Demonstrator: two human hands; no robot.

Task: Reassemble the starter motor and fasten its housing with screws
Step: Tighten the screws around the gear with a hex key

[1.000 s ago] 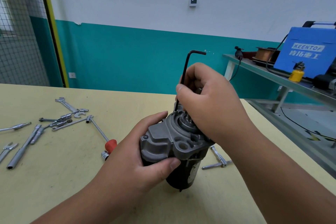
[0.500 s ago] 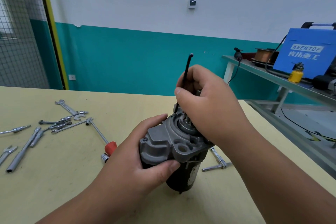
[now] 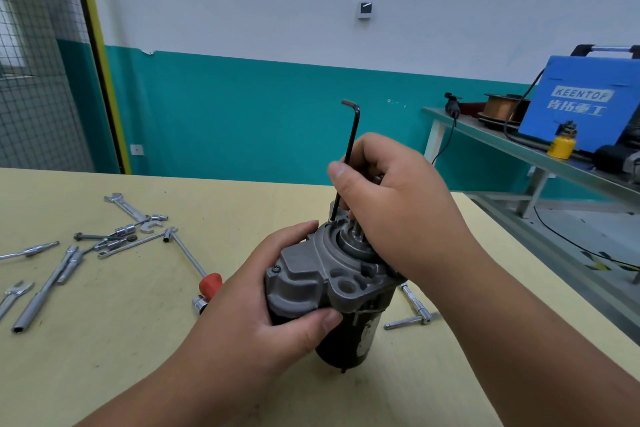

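Swinging round, the black L-shaped hex key's (image 3: 352,149) bent end is now pointing left. I'm watching the right hand (image 3: 391,204) pinching it and the left hand (image 3: 263,308) gripping the grey-and-black starter motor (image 3: 311,274), which is standing on the yellow table (image 3: 104,357) nearer its right edge, with steel wrenches (image 3: 128,206) lying well left.

We see only two hands and two forearms (image 3: 519,340) of one person. The left hand (image 3: 256,315) and the right hand (image 3: 398,208) are bare, and both forearms are bare too, as far as the lower edge of the view. The fingers (image 3: 294,234) are rather short and full. The nails are cut short; we see this best on the left thumb (image 3: 322,321) and the right thumb (image 3: 341,173). The right knuckles look round and smooth.
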